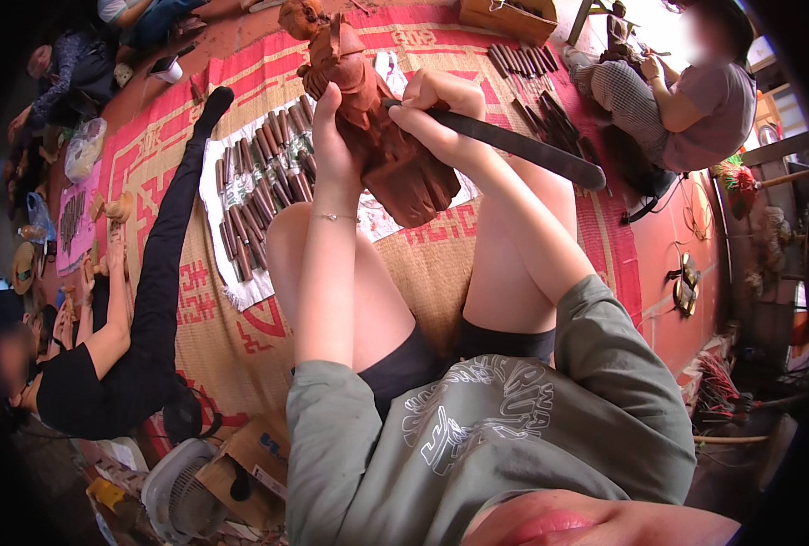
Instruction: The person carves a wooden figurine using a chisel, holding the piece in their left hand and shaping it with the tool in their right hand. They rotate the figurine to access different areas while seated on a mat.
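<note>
A reddish-brown wood carving [412, 187], figure-shaped with a broad base, is held up over my raised knees. My left hand [336, 136] grips its left side, with the thumb along the wood and the other fingers hidden behind it. In my right hand [436, 114] is a long, flat, dark tool [527, 148] with a rounded rear end. Its front end meets the middle of the carving, where my fingers hide the tip. The fingers of that hand are curled around the tool, close to the carved surface.
Several wooden-handled carving tools [263, 150] lie in rows on a white cloth [213, 196] left of my knees. More tools [522, 60] rest at the far right of the patterned mat [441, 291]. People sit at left and right. Behind left stand a fan [181, 491] and cardboard box [245, 469].
</note>
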Demonstrator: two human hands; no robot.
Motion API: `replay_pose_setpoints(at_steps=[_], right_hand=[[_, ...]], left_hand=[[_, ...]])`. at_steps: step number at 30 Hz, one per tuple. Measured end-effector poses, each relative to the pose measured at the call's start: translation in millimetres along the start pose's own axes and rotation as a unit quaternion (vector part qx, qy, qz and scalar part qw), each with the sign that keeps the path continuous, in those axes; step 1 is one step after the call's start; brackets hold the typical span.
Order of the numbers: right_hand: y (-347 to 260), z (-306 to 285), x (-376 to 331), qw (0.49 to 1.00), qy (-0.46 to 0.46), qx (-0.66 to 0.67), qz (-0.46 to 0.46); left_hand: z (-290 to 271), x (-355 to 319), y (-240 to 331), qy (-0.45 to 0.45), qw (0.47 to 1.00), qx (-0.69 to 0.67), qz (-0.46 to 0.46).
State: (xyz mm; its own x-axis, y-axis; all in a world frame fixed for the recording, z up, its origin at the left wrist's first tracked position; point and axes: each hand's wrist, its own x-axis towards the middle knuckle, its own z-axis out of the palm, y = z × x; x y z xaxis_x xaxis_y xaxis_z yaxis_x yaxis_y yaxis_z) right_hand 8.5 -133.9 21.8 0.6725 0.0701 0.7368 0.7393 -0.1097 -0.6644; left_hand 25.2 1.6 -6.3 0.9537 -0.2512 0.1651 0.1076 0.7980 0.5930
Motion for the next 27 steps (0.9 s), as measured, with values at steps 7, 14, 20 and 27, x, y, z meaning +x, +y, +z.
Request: replay_pose_setpoints(at_steps=[7, 14, 20, 27], right_hand=[[5, -12, -5, 0.997, -0.037, -0.074, 0.004], [-4, 3, 2, 0.999, 0.032, -0.008, 0.021], [2, -13, -4, 0.995, -0.044, -0.087, 0.033], [-2, 2, 0, 0.999, 0.014, -0.019, 0.024]], left_hand=[[7, -2, 1, 0.023, 0.999, 0.034, 0.020], [3, 0, -1, 0.013, 1.000, 0.010, 0.004], [4, 0, -1, 0.030, 0.999, 0.021, 0.011], [0, 2, 1, 0.007, 1.000, -0.016, -0.007]])
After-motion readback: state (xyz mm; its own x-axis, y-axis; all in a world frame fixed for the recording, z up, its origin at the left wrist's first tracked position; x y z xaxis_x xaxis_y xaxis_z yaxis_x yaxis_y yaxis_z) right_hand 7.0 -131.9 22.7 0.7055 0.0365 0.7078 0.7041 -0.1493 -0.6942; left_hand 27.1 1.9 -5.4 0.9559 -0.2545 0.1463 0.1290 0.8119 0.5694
